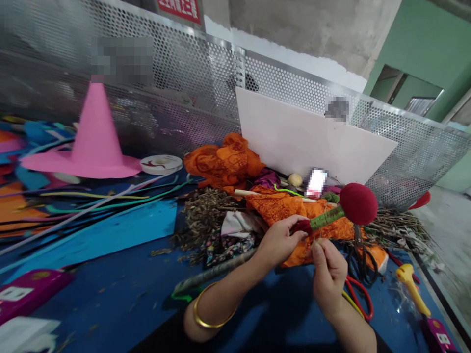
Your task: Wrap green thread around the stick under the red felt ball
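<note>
My left hand is closed round the dark red lower end of a short stick with a round red fabric head. Green wrapping covers the part of the stick between hand and head. The stick tilts up to the right. Just below it, my right hand is closed in a pinch between thumb and fingers. A thin strand seems to rise from that pinch toward the stick, too fine to name. Orange patterned cloth lies behind both hands, and black-handled scissors lie to the right.
A pink pointed hat and a white ribbon spool stand at the back left. Dry twigs, a wrapped rod and blue sheet lie on the blue table. A white board leans on perforated metal. A yellow-handled tool lies right.
</note>
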Demonstrator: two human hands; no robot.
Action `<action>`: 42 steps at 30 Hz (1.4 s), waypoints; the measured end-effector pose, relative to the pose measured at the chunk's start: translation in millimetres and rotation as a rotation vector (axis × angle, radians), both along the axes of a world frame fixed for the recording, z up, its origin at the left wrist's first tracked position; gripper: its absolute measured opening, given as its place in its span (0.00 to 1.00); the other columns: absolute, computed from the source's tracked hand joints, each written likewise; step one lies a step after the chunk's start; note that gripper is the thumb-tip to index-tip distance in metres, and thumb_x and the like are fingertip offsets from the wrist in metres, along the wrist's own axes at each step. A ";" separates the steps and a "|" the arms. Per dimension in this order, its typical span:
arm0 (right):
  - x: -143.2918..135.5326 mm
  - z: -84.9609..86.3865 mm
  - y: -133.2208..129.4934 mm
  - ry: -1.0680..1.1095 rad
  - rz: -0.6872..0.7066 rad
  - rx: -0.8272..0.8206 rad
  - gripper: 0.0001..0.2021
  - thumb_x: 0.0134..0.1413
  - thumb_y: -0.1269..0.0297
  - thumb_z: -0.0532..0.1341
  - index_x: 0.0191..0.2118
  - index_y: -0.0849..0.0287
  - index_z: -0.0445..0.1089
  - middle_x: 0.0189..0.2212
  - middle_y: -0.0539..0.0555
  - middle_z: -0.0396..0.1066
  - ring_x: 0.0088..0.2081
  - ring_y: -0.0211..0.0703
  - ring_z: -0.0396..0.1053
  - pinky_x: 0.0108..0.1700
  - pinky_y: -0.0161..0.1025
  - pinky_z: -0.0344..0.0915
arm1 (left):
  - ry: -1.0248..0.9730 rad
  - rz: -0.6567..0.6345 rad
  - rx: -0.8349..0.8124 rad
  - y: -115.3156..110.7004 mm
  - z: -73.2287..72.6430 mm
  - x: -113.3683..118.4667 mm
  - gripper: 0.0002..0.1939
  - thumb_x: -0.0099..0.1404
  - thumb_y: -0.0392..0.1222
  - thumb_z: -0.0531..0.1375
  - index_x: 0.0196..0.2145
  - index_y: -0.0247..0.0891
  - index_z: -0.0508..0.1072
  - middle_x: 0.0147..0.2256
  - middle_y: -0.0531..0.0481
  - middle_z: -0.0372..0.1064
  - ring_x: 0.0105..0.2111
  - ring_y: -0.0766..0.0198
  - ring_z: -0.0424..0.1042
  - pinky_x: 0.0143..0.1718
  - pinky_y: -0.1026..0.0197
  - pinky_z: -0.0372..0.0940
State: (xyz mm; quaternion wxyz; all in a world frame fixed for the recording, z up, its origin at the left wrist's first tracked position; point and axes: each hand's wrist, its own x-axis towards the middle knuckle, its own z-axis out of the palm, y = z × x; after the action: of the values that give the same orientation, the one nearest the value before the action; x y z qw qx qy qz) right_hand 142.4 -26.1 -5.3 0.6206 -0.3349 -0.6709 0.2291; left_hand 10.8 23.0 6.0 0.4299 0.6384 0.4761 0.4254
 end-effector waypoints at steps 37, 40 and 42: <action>39.9 24.6 43.7 -0.285 0.034 -0.048 0.10 0.64 0.66 0.55 0.34 0.57 0.74 0.36 0.56 0.74 0.41 0.43 0.73 0.43 0.40 0.70 | 0.889 -0.053 0.227 -18.4 10.8 2.4 0.14 0.67 0.33 0.50 0.46 0.40 0.72 0.42 0.47 0.77 0.42 0.53 0.77 0.42 0.55 0.68; 38.9 22.8 45.1 -0.293 0.023 -0.056 0.11 0.64 0.65 0.56 0.34 0.57 0.74 0.36 0.57 0.74 0.41 0.43 0.73 0.43 0.39 0.70 | 0.914 -0.062 0.226 -18.3 11.4 2.2 0.14 0.68 0.33 0.49 0.45 0.39 0.71 0.42 0.46 0.77 0.42 0.53 0.77 0.42 0.54 0.69; 38.9 21.1 46.6 -0.303 0.016 -0.061 0.11 0.64 0.65 0.55 0.34 0.57 0.74 0.36 0.56 0.74 0.41 0.43 0.74 0.43 0.38 0.70 | 0.921 -0.065 0.222 -18.0 12.3 2.2 0.14 0.68 0.34 0.50 0.46 0.38 0.71 0.42 0.45 0.77 0.43 0.52 0.77 0.43 0.53 0.69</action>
State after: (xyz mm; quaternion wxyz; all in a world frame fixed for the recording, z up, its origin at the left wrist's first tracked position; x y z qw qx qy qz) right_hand 181.3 20.5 15.8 0.5000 -0.3791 -0.7523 0.2009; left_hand 13.0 4.9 18.3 0.1163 0.8172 0.5487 0.1326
